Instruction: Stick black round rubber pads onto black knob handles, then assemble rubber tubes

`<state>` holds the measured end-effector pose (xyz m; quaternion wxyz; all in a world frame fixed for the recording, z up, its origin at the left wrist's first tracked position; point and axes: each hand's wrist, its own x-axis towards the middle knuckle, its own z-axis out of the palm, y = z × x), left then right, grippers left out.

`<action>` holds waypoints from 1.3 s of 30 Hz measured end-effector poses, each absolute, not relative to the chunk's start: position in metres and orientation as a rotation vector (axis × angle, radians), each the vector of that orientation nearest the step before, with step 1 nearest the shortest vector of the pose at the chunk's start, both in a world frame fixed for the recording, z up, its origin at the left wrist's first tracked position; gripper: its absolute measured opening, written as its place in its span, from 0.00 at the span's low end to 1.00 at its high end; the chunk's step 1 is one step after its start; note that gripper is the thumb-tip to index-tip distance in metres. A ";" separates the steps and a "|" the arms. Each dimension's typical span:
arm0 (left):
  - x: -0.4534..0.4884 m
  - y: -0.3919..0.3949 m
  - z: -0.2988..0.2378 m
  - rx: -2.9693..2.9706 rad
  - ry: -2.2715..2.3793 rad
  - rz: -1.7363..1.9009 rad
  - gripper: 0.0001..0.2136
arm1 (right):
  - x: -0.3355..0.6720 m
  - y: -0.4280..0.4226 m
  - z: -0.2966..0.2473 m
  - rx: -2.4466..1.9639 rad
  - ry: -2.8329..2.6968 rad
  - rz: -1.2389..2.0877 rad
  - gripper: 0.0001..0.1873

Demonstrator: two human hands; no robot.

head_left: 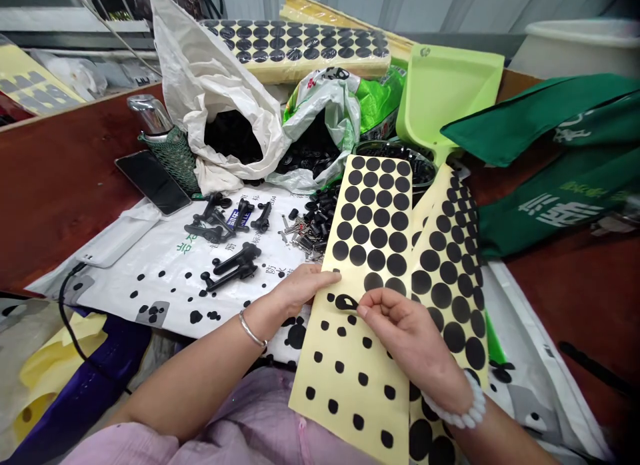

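Over the sheet (325,378), sticker (340,299) juts from right grip (407,325).

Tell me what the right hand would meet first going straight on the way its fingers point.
Past the black ring it pinches, the right hand would probably meet the left hand, at the edge of the yellow sheet; depth is hard to judge.

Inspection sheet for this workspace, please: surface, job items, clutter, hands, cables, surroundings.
Surface: white printed sheet, strewn with black pieces.
Job items: yellow sticker sheet, black discs above, smaller black bits below.
Clutter: black molded parts, phone, open white bag, light-green dustpan.
Hands: left hand holds the yellow sticker sheet's left edge; right hand pinches a black ring.
Cables: black cable plugged into a flat white device.
Surroundings: dark green bag at right; grey ridged wall behind.
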<state>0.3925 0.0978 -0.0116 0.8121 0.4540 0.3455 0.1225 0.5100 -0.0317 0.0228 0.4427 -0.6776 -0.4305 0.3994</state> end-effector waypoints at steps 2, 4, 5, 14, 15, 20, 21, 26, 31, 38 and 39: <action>0.389 0.098 -0.010 0.973 0.759 0.212 0.12 | 0.513 -0.026 0.026 -1.719 -1.076 1.032 0.09; 0.387 0.097 -0.009 0.972 0.780 0.184 0.12 | 0.516 -0.022 0.028 -1.741 -1.123 1.021 0.09; 0.387 0.097 -0.009 0.970 0.789 0.176 0.11 | 0.517 -0.020 0.027 -1.749 -1.151 1.013 0.09; 0.384 0.098 -0.014 0.975 0.754 0.179 0.13 | 0.517 -0.021 0.023 -1.678 -1.200 0.976 0.08; 0.383 0.098 -0.014 0.988 0.744 0.190 0.14 | 0.518 -0.021 0.025 -1.639 -1.132 1.034 0.08; 0.374 0.093 -0.008 1.420 0.895 0.710 0.17 | 0.529 -0.024 0.034 -1.321 -0.723 1.441 0.11; 0.372 0.090 -0.005 1.515 0.891 0.808 0.16 | 0.531 -0.025 0.034 -1.253 -0.659 1.495 0.11; 0.366 0.073 0.019 1.585 0.586 0.661 0.10 | 0.532 -0.025 0.028 -1.082 -0.519 1.605 0.11; 0.367 0.068 0.025 1.537 0.533 0.572 0.09 | 0.529 -0.023 0.027 -1.075 -0.508 1.614 0.11; 0.368 0.069 0.018 1.634 0.544 0.629 0.04 | 0.527 -0.024 0.027 -1.081 -0.484 1.612 0.10; 0.368 0.069 0.018 1.658 0.543 0.646 0.03 | 0.526 -0.024 0.027 -1.086 -0.491 1.604 0.10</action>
